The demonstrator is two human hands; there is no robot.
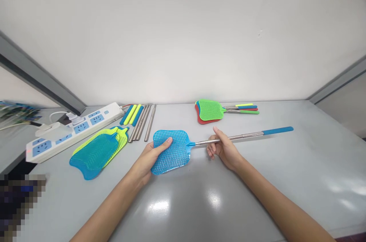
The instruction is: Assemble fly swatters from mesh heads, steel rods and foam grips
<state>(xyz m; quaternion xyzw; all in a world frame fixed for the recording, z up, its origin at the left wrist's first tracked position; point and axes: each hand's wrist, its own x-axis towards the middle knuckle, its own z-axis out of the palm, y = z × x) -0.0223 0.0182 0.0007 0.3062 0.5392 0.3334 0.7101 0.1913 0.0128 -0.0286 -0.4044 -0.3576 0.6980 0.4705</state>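
Observation:
A blue fly swatter (173, 158) with a mesh head, a drawn-out metal rod and a blue grip is held above the table. My left hand (151, 156) is closed on the left edge of its head, thumb on top of the mesh. My right hand (224, 150) is at the metal rod, near the head's neck. Its fingers curl loosely below the rod, and the rod passes behind the raised thumb. The blue grip (278, 131) points to the right, beyond my right hand.
A pile of swatters (211, 110) lies by the wall. Loose blue and yellow swatter heads (95, 154) lie at left, near metal rods (150, 123) and coloured grips (130, 115). A white power strip (77, 131) with plugs stands at far left.

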